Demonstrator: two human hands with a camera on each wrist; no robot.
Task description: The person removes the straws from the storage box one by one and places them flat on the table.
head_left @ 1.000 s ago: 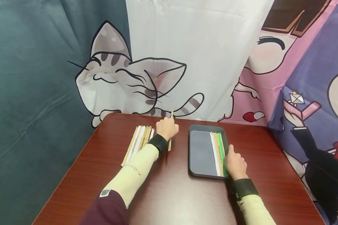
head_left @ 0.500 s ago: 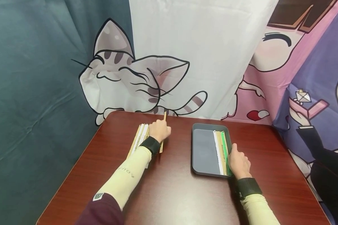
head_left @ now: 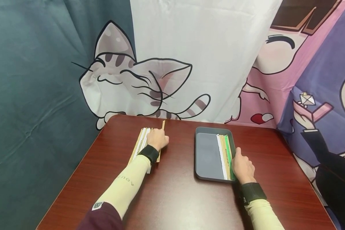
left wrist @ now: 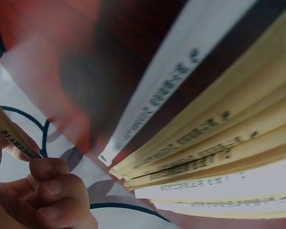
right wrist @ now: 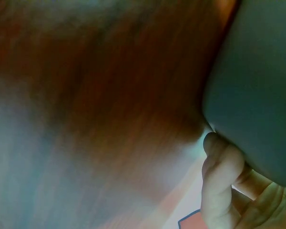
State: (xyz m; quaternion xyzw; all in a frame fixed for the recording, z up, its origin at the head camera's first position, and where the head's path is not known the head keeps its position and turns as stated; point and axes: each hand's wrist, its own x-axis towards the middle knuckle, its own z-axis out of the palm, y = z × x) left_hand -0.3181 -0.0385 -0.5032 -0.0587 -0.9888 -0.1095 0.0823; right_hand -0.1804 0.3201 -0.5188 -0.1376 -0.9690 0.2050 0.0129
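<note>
My left hand (head_left: 158,139) pinches a slim tan strip (head_left: 163,125) with dark print along its edge, over the right side of a row of similar strips. In the left wrist view the held strip (left wrist: 12,136) sits between thumb and curled fingers. The row's white strip (left wrist: 152,90) stands a little apart from several tan strips (left wrist: 214,121) and white ones. My forearm hides part of the row in the head view. My right hand (head_left: 243,166) grips the right wall of a dark grey tray (head_left: 199,153). White, tan and green strips (head_left: 228,153) lie along that wall inside.
The brown wooden table (head_left: 172,191) has its back edge against a printed cloth backdrop (head_left: 218,64). Bare tabletop lies between the row and the tray. The tray's left part shows its flat floor.
My left hand has moved left with the tan strip, from beside the row to over its right side. My right hand keeps its grip on the tray. The head view shifted slightly.
</note>
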